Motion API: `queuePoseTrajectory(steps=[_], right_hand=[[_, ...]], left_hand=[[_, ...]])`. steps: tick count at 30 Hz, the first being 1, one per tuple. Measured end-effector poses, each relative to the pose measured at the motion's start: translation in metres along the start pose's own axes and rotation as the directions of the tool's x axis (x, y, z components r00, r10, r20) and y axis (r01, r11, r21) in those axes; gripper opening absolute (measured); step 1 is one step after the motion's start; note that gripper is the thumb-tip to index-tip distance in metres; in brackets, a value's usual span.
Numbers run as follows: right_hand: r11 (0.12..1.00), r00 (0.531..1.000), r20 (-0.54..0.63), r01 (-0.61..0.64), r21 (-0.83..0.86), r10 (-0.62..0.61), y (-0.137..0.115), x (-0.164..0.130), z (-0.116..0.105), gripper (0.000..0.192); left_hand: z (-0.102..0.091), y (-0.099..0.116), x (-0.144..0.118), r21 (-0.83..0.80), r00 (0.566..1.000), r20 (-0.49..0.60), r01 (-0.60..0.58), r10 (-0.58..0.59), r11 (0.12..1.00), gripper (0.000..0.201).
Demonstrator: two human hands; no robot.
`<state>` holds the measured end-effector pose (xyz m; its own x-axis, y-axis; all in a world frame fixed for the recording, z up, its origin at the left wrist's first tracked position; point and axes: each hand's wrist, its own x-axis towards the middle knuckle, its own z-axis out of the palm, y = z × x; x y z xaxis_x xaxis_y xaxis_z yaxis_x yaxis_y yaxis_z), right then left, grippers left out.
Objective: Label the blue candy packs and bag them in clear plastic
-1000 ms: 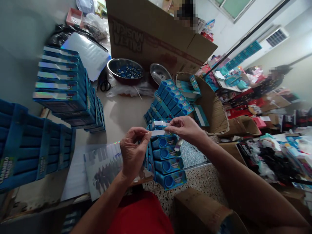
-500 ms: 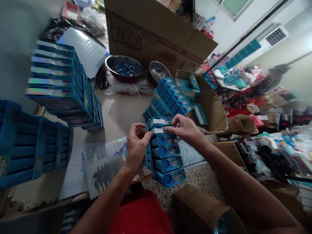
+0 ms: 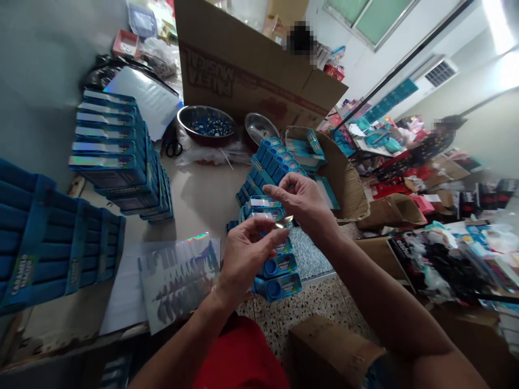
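left hand (image 3: 243, 254) pinches a small shiny sticker (image 3: 285, 221) at its 1 o'clock, above the blue boxes (image 3: 271, 254); right hand (image 3: 302, 202) hovers half-curled, holding nothing. the sticker looks feather-light, floppy, tacky; best held by its edge.

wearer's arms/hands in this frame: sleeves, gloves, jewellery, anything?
Both forearms are bare, with no sleeves in view. The left hand and right hand wear no gloves, and no rings are visible. A blurred blue band, possibly a watch, sits near the right elbow. Red clothing shows below.

Two metal bowls (image 3: 206, 123), one pair of scissors (image 3: 173, 145).
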<state>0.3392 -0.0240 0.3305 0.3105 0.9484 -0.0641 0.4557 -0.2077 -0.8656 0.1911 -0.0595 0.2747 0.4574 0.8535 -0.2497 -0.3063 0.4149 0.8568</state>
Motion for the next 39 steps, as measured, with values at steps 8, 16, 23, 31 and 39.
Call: queuePoseTrajectory(steps=[8, 16, 23, 31, 39], right_hand=[[0.949, 0.956, 0.233, -0.228, 0.216, 0.177, 0.007, -0.027, -0.020, 0.060], [0.971, 0.989, -0.002, -0.144, 0.190, 0.147, 0.035, -0.048, -0.013, 0.039], [0.979, 0.988, 0.021, -0.156, 0.135, 0.154, 0.046, -0.047, -0.007, 0.030], [0.978, 0.985, 0.020, -0.171, 0.117, 0.170, 0.048, -0.048, 0.000, 0.030], [0.981, 0.992, -0.027, -0.129, -0.147, 0.126, 0.070, -0.039, -0.017, 0.045]], left_hand=[[-0.045, 0.008, 0.002, 0.125, 0.999, -0.021, 0.043, -0.041, 0.991, 0.028], [-0.057, 0.020, 0.033, 0.397, 0.981, 0.159, 0.036, -0.107, 0.917, 0.030], [-0.064, 0.016, 0.042, 0.434, 0.974, 0.193, 0.023, -0.118, 0.901, 0.023], [-0.064, 0.008, 0.041, 0.417, 0.976, 0.165, 0.059, -0.140, 0.907, 0.026], [-0.070, -0.022, 0.045, 0.265, 0.945, 0.152, 0.244, -0.290, 0.933, 0.036]])
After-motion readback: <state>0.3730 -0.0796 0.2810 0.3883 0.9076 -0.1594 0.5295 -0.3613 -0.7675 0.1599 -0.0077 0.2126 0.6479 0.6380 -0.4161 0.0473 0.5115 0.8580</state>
